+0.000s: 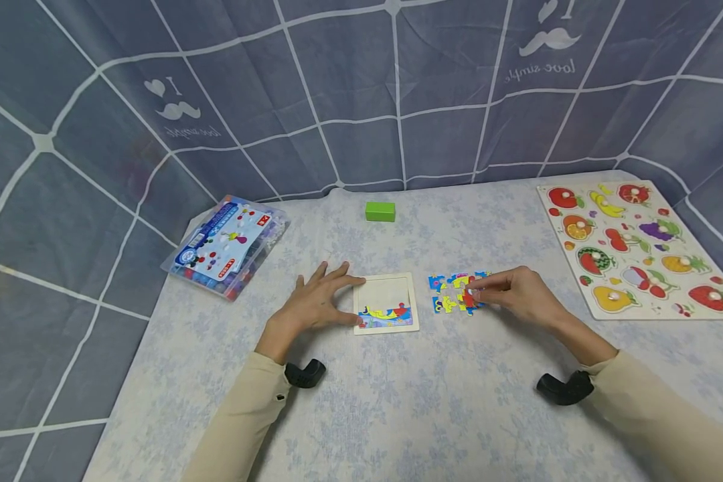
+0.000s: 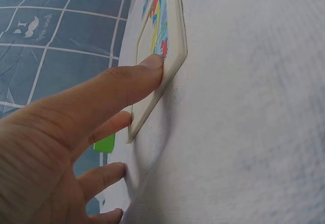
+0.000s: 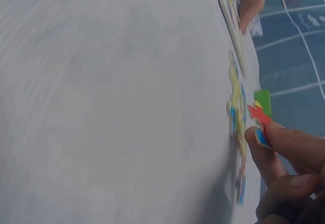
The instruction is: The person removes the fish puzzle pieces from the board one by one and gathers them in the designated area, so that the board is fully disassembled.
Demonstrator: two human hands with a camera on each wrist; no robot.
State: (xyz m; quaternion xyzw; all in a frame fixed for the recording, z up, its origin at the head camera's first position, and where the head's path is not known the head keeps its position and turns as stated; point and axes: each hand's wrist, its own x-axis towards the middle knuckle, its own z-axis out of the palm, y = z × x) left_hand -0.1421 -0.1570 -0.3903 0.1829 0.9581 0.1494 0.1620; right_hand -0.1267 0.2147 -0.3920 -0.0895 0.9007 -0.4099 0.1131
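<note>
Puzzle frame point(image 1: 387, 330) lies flat mid-table, approx. halfway btwn the L & R edges of the table point(image 1: 397, 408), w/ a picture strip point(image 1: 387, 317) filling its near side & bare backing beyond. L hand point(image 1: 310, 302) has its fingers spread apart, thumb on the frame's near-L corner, index touching the far-L one. R hand point(image 1: 521, 294) is clamped, thumb & fingertips, on a red-and-blue pc. point(image 3: 259, 114) over the loose pcs. point(image 1: 447, 303), just R of the frame. Green block point(image 1: 380, 211) sits nr. the table's far edge, plastic box point(image 1: 229, 241) at its far-L corner, fruit board point(image 1: 645, 313) toward far-R. Risks, prob.: the pinch takes only a small part of the pc., so it could twist or drop; low R fingers could brush loose pcs. & scatter them; if L thumb pressure is too light, a sideways nudge could skid the frame on the cloth & unseat the strip; a pc. forced in turned wrong could jam or lift its neighbours.
</note>
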